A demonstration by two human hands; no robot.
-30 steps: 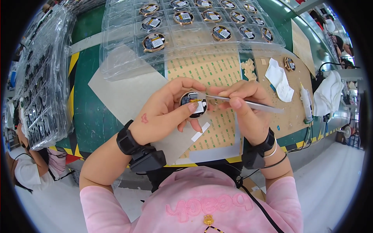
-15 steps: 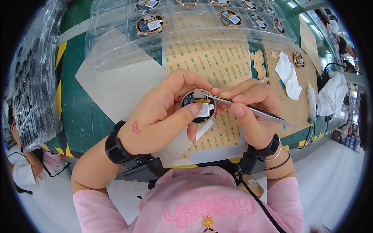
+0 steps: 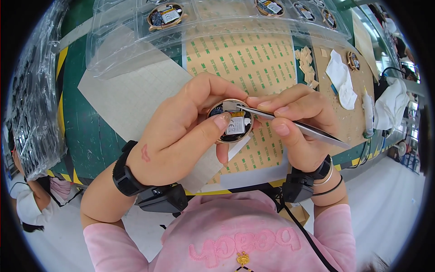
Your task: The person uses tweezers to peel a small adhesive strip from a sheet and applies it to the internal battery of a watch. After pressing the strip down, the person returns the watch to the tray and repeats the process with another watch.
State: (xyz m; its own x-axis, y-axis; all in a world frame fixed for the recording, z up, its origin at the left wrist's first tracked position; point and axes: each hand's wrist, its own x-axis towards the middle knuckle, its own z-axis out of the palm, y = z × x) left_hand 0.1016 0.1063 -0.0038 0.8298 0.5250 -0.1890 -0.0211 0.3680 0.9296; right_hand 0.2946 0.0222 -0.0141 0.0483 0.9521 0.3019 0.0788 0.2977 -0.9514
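Observation:
Between the thumb and fingers of my left hand (image 3: 174,133) is a round, gold-rimmed watch case (image 3: 236,128), its inner side facing up. A white-labelled battery, a dark blue circuit board and a strip of yellow tape show inside. The left thumb presses on the parts near the middle. My right hand (image 3: 304,122) grips metal tweezers (image 3: 312,131) like a pen. Their tip reaches into the upper part of the case, by a grey plate; whether the tip touches it I cannot tell. The right fingertips rest close to the case's right rim.
Beneath my hands lies a tan adhesive sheet (image 3: 267,68) with green print, overlapping a grey-white sheet (image 3: 131,86). A clear plastic tray (image 3: 213,29) of similar watch cases stands beyond. To the right are paper scraps (image 3: 306,65), a white cloth (image 3: 340,84) and another watch case (image 3: 353,61).
My left thumb has shifted up and left on the parts inside the case. Both hands hold the case and tweezers as before; the whole view has tilted slightly.

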